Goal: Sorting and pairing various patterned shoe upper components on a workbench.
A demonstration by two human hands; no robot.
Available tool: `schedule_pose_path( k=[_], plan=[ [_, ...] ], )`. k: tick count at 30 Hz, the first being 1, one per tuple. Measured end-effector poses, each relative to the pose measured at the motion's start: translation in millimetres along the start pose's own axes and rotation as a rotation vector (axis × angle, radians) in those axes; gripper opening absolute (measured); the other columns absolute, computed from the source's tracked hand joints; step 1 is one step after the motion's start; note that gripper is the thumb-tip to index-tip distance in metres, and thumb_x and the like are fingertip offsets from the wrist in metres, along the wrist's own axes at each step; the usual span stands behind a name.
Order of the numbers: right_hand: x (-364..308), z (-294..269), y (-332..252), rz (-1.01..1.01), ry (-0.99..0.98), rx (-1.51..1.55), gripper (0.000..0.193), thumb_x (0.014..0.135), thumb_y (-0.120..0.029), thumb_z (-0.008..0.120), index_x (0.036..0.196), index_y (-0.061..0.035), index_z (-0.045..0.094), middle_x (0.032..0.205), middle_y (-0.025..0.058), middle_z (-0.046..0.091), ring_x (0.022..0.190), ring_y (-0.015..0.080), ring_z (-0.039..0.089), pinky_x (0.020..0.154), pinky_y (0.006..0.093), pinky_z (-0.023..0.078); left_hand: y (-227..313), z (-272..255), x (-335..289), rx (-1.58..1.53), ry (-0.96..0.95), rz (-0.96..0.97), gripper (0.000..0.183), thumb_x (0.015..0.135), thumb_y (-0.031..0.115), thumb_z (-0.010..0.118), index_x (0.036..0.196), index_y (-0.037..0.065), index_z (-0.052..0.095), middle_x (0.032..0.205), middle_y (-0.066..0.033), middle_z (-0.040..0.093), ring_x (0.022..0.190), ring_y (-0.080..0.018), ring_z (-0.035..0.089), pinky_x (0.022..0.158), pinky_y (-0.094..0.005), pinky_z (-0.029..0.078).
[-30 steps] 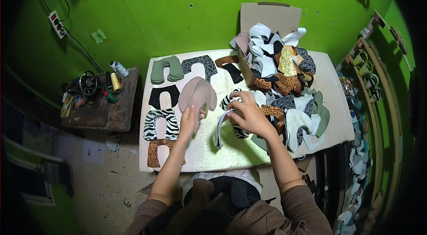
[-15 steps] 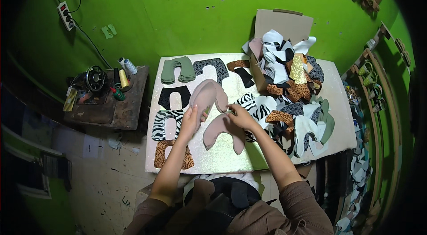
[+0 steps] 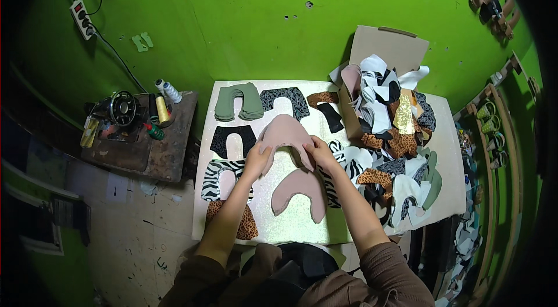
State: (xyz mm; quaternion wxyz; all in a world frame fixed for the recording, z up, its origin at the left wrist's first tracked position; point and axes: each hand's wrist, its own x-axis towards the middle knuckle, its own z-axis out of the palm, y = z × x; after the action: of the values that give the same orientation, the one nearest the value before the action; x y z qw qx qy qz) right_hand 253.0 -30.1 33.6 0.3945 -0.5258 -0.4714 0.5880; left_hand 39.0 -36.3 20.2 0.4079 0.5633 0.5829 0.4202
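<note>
A white glittery-topped worktable [image 3: 290, 225] stood against the bright green wall [image 3: 232, 16], carrying everything else. On its right half lay a big heap of cut shoe-upper pieces [image 3: 395, 156] in white, zebra, leopard, gold and green, spilling from an open cardboard box [image 3: 386, 45]. Along the left edge lay sorted U-shaped pieces: an olive green one [image 3: 237, 101], a black one [image 3: 232, 139], a zebra-striped one [image 3: 218, 176] and a leopard-print one [image 3: 247, 223]. At the table's middle sat two dusty-pink U-shaped pieces. The upper pink piece [image 3: 285, 133] was held flat between both hands. The left hand [image 3: 257, 159] pressed its left edge with fingers together. The right hand [image 3: 318, 153] pinched its right edge. The lower pink piece [image 3: 299, 188] lay free just below, beside the right wrist.
</note>
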Motion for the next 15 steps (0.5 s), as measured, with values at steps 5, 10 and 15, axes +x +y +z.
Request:
schedule_pose_path(
  k=[5, 10, 15],
  plan=[
    [20, 5, 8, 0.011, 0.058, -0.193, 0.028, 0.085, -0.014, 0.052, 0.107, 0.0036, 0.053, 0.09, 0.0145, 0.061, 0.081, 0.019, 0.056, 0.076, 0.0282, 0.043, -23, -2, 27, 0.242, -0.035, -0.101, 0.031, 0.081, 0.024, 0.057, 0.101, 0.001, 0.057, 0.095, -0.0207, 0.06, 0.088, -0.038, 0.056, 0.076, -0.0387, 0.045],
    [21, 18, 12, -0.193, 0.278, -0.574, 0.033, 0.079, -0.011, 0.054, 0.11, 0.0028, 0.051, 0.099, 0.0211, 0.054, 0.093, 0.0353, 0.053, 0.084, 0.0367, 0.042, -22, 1, 30, 0.523, 0.205, 0.099, 0.03, 0.08, 0.019, 0.059, 0.102, 0.0, 0.055, 0.095, -0.0172, 0.057, 0.084, -0.0294, 0.056, 0.075, -0.0345, 0.044],
    [-29, 27, 6, -0.416, 0.357, -1.041, 0.032, 0.072, -0.006, 0.056, 0.103, -0.0002, 0.052, 0.101, 0.0191, 0.048, 0.092, 0.0334, 0.048, 0.081, 0.0408, 0.038, -16, 9, -18, 0.326, -0.068, 0.096, 0.024, 0.079, 0.011, 0.056, 0.101, 0.001, 0.057, 0.096, -0.0146, 0.056, 0.082, -0.0267, 0.057, 0.072, -0.0348, 0.046]
  ],
)
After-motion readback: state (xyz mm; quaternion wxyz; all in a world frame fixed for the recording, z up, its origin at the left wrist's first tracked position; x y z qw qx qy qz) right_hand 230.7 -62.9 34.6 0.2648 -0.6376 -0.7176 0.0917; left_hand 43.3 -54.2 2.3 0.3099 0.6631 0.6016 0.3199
